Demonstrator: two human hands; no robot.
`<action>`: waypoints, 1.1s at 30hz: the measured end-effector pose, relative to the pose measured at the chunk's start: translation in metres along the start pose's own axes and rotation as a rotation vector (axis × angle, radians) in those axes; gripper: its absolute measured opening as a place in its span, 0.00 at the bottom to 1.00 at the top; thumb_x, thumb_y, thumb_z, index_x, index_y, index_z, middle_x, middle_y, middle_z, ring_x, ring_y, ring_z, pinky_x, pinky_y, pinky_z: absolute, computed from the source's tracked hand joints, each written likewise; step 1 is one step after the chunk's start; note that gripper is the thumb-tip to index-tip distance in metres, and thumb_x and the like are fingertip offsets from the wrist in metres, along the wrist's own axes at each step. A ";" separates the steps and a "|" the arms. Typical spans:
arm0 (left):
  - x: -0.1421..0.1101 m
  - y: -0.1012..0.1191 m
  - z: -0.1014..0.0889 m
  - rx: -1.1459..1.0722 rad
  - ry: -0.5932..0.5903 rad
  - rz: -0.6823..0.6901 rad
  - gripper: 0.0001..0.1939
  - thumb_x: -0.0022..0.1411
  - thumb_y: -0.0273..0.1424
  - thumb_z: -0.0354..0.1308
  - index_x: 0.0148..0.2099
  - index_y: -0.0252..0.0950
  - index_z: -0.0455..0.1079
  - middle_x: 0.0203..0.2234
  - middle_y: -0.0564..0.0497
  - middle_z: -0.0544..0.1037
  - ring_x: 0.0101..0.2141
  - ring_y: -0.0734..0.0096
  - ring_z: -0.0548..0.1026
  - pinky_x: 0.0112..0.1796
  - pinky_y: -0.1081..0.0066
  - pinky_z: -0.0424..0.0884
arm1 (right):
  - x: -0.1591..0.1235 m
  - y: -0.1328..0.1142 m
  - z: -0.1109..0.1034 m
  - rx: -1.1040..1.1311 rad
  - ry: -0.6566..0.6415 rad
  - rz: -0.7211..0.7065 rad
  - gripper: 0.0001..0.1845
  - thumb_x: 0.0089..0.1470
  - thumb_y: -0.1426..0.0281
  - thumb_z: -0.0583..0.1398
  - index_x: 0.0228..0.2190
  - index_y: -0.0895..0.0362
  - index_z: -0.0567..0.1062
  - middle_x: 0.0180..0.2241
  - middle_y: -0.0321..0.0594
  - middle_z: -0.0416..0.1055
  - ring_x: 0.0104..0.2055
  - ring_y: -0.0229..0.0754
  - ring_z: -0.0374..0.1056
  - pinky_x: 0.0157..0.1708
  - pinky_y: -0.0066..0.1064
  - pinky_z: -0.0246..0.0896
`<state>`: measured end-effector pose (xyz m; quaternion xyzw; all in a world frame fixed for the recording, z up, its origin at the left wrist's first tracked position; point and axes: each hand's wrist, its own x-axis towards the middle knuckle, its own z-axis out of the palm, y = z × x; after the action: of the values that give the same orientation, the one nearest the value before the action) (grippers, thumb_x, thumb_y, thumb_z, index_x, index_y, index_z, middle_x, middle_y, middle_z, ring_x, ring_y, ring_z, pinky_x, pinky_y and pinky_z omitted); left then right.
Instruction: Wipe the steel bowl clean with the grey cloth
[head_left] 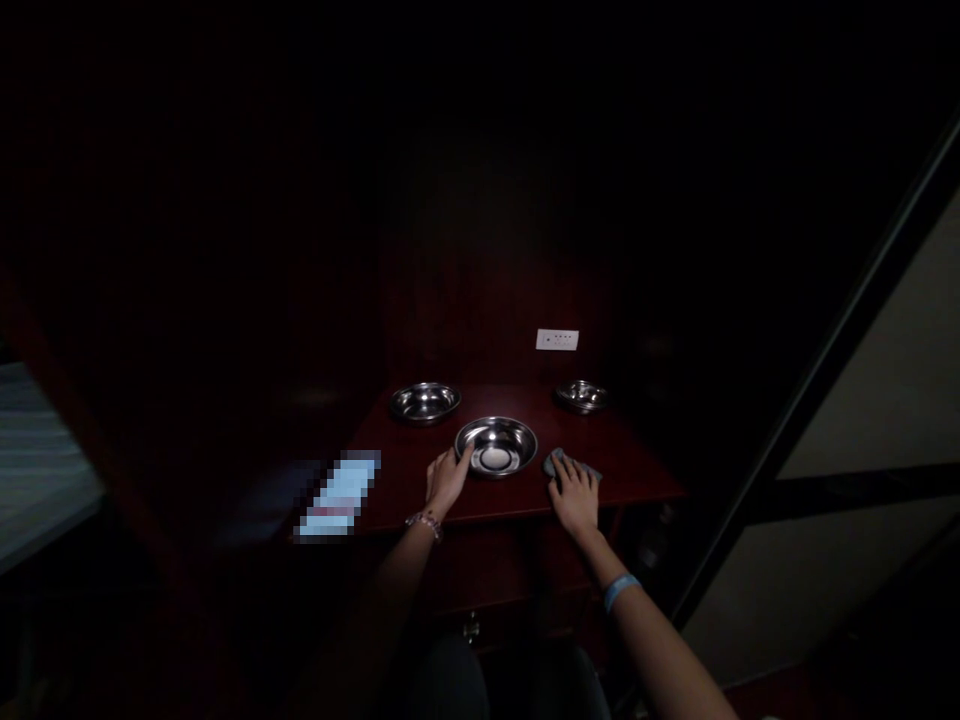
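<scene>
A shiny steel bowl (496, 459) sits near the front of the dark red table. My left hand (448, 482) grips its left rim, the thumb over the edge and the other fingers at the outer side. To the right of the bowl, my right hand (576, 498) rests on a grey cloth (589, 472), which is bunched under its fingers against the tabletop. Farther back stand a second steel bowl (425, 402) at the left and a smaller steel bowl or stack (582, 396) at the right; neither is touched.
The table (427, 480) ends at a front edge close to my wrists. A white socket plate (557, 340) is on the back wall. A pixelated bright patch (341, 497) lies at the table's left. Below is a front with a metal catch (471, 628). Surroundings are very dark.
</scene>
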<state>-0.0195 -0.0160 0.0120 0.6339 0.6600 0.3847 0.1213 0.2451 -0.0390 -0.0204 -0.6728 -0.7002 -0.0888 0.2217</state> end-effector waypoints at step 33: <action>-0.006 -0.001 0.004 -0.672 0.101 -0.058 0.26 0.71 0.41 0.44 0.64 0.32 0.61 0.53 0.39 0.76 0.53 0.58 0.75 0.56 0.59 0.69 | 0.005 -0.085 -0.021 0.336 -0.154 -0.683 0.29 0.65 0.61 0.53 0.63 0.57 0.64 0.60 0.45 0.69 0.62 0.45 0.64 0.64 0.39 0.54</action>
<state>-0.0161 -0.0202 0.0066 0.5196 0.5191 0.6081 0.3013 0.1658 -0.0504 0.0150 -0.3600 -0.9033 0.0093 0.2332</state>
